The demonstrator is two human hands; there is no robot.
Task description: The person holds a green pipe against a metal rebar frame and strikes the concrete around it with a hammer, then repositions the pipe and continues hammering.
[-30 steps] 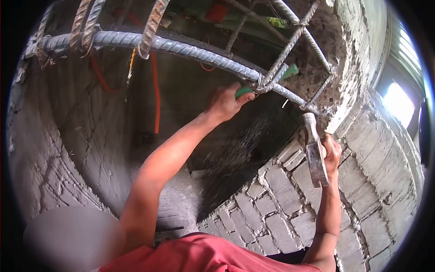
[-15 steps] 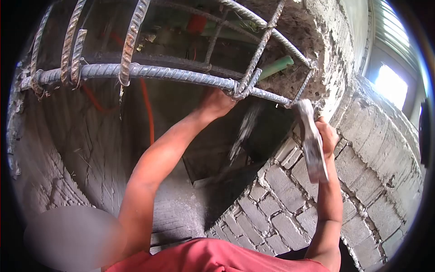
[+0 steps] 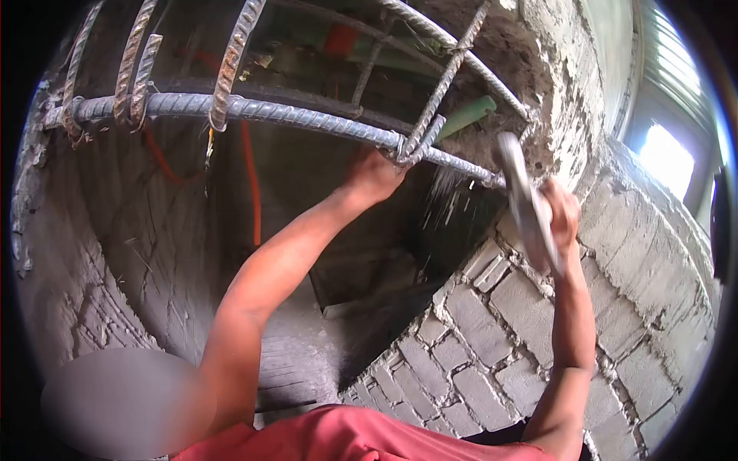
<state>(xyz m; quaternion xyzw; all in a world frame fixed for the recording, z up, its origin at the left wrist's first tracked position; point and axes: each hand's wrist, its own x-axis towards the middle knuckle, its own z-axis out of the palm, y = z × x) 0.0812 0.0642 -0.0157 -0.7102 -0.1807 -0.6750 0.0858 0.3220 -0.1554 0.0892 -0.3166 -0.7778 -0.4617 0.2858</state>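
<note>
My right hand [image 3: 563, 211] is closed around a hammer [image 3: 526, 200], which is blurred by motion and held up beside the end of the steel bars. Its striking part points up toward the rough concrete [image 3: 565, 92]. My left hand [image 3: 373, 178] is closed just under the thick ribbed rebar [image 3: 296, 117], touching the spot where a thinner steel tie [image 3: 440, 86] meets it. The bar hides its fingertips, so I cannot see what it grips. Bright streaks of falling debris [image 3: 450, 192] show between the two hands.
Several rusty stirrups [image 3: 229, 65] hook over the rebar on the left. A green pipe [image 3: 467, 117] sticks out behind the ties. An orange hose [image 3: 251, 184] hangs in the dark opening. A grey block wall [image 3: 492, 311] rises at right, and a plastered wall [image 3: 92, 292] stands at left.
The hammer and my right hand have moved slightly upward. My left hand stays at the same joint of the bars. The falling debris appears in a new, higher spray.
</note>
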